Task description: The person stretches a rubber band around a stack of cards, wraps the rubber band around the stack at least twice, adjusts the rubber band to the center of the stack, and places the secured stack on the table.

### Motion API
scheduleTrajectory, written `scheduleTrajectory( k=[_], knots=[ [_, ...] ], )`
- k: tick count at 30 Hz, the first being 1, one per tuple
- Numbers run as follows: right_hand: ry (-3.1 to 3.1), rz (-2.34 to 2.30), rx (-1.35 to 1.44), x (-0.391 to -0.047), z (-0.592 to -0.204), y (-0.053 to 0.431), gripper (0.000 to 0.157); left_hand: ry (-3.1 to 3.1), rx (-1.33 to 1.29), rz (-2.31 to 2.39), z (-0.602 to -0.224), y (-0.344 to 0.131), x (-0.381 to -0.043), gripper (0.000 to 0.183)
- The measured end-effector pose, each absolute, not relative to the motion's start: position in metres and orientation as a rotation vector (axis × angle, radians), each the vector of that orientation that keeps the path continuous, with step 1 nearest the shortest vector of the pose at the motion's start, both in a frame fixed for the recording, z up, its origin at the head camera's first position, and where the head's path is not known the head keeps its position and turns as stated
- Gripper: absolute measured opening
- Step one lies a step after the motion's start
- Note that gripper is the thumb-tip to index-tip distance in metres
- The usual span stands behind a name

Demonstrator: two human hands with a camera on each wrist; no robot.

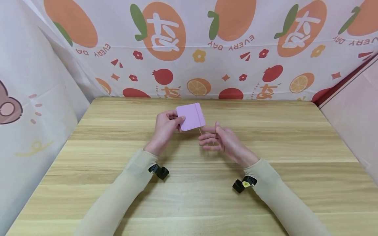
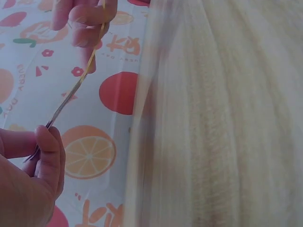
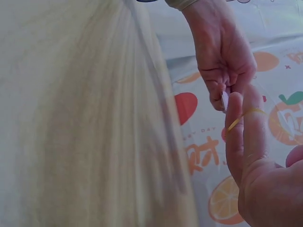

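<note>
Lilac square card (image 1: 190,116): located above the far part of the tabletop (image 1: 189,190), near mid-width in the head view. Held up off the wood, slightly rotated, with rounded corners. Marked by a thin line close to and roughly parallel with the right edge; not possible to tell whether crease or band. Presented nearly edge-on to the left wrist view.

Left hand (image 1: 166,127): gripping the card at the left side, with thumb laid on the upper face and fingers curled behind.

Thin yellow band (image 2: 89,66): stretched between the right-hand end of the card and the right hand (image 1: 223,139). Visible in the head view just below the lower right corner of the card; seen in the right wrist view crossing two fingers (image 3: 255,137).

Right hand: positioned just beside the lower right corner of the card, with fingers extended toward the card, slightly apart, and caught in the band.

Surroundings: light wood grain on the tabletop; fruit-printed cloth (image 1: 181,70) hung behind the far edge. Noted on both arms: beige sleeves (image 1: 118,193), with a black device (image 1: 159,171) at each wrist.
</note>
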State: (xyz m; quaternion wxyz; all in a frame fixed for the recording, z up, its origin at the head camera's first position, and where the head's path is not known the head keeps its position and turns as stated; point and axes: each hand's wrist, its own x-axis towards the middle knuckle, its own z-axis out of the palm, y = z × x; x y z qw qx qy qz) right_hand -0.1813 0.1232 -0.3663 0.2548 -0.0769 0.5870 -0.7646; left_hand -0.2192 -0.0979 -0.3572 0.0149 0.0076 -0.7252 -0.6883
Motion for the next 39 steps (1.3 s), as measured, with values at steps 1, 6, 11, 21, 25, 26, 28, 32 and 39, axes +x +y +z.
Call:
scheduleTrajectory(
  k=[1, 6, 11, 21, 25, 26, 28, 32, 39],
  knots=[
    [1.575, -2.082, -0.204, -0.182, -0.367, 0.123, 0.066, -2.25, 0.017, -2.143, -0.357, -0.098, -0.219, 0.014],
    [1.436, -2.146, -0.166, -0.185, -0.371, 0.126, 0.066, -2.213, -0.048, -2.183, -0.357, -0.098, -0.219, 0.012],
    [1.247, -2.239, -0.066, -0.188, -0.374, 0.13, 0.065, -2.226, -0.183, -2.251, -0.356, -0.101, -0.219, 0.012],
    [1.288, -2.175, -0.013, -0.193, -0.378, 0.138, 0.065, -2.485, -0.604, -2.028, -0.355, -0.107, -0.22, 0.009],
    [1.327, -2.087, -0.095, -0.195, -0.377, 0.142, 0.072, -2.601, -0.711, -1.789, -0.355, -0.11, -0.22, 0.01],
    [1.328, -2.071, -0.104, -0.195, -0.377, 0.143, 0.073, -2.625, -0.737, -1.737, -0.354, -0.11, -0.219, 0.014],
    [1.326, -2.046, -0.11, -0.196, -0.375, 0.144, 0.074, -2.658, -0.778, -1.665, -0.354, -0.11, -0.218, 0.018],
    [1.301, -2.029, -0.094, -0.195, -0.372, 0.145, 0.075, -2.68, -0.85, -1.56, -0.352, -0.108, -0.216, 0.014],
    [1.274, -2.03, -0.077, -0.196, -0.37, 0.146, 0.072, -2.652, -0.953, -1.453, -0.351, -0.105, -0.213, 0.008]
  ],
)
